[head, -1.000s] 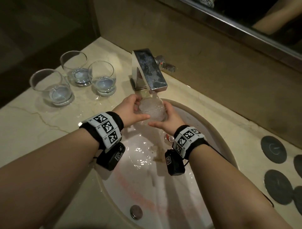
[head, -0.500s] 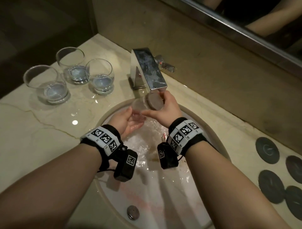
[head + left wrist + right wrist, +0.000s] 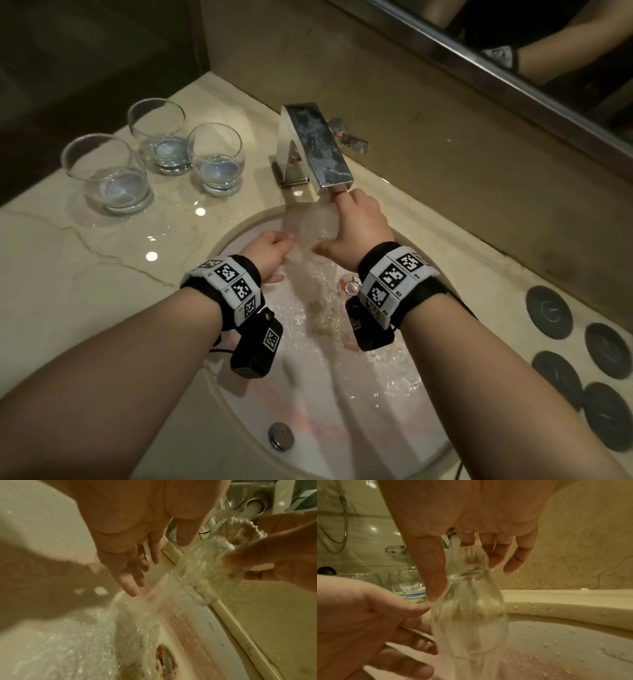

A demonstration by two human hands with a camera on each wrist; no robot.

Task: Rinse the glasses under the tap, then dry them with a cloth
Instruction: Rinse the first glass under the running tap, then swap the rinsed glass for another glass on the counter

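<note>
My right hand (image 3: pixel 342 222) grips a clear glass (image 3: pixel 317 222) by its base end and holds it under the chrome tap (image 3: pixel 318 154). Water runs over the glass (image 3: pixel 471 615) and down into the white basin (image 3: pixel 376 428). The thumb (image 3: pixel 433 574) presses one side and the fingers (image 3: pixel 513 561) curl round the other. My left hand (image 3: pixel 274 255) hangs just left of the glass with loose fingers (image 3: pixel 133 574) and holds nothing. Its thumb tip (image 3: pixel 419 607) lies close to the glass wall; whether it touches is unclear. No cloth is in view.
Three more glasses (image 3: pixel 109 174) (image 3: pixel 159 137) (image 3: pixel 217 161) stand upright on the wet marble counter (image 3: pixel 85 274) left of the tap. Several dark round coasters (image 3: pixel 548 311) lie at the right. A drain stopper (image 3: pixel 281 435) sits near the basin's front. A mirror (image 3: pixel 513 51) runs behind.
Both hands cupped the glass under the tap a second ago. The left hand has let go and dropped lower left; the right hand has turned the glass and lifted it to the spout.
</note>
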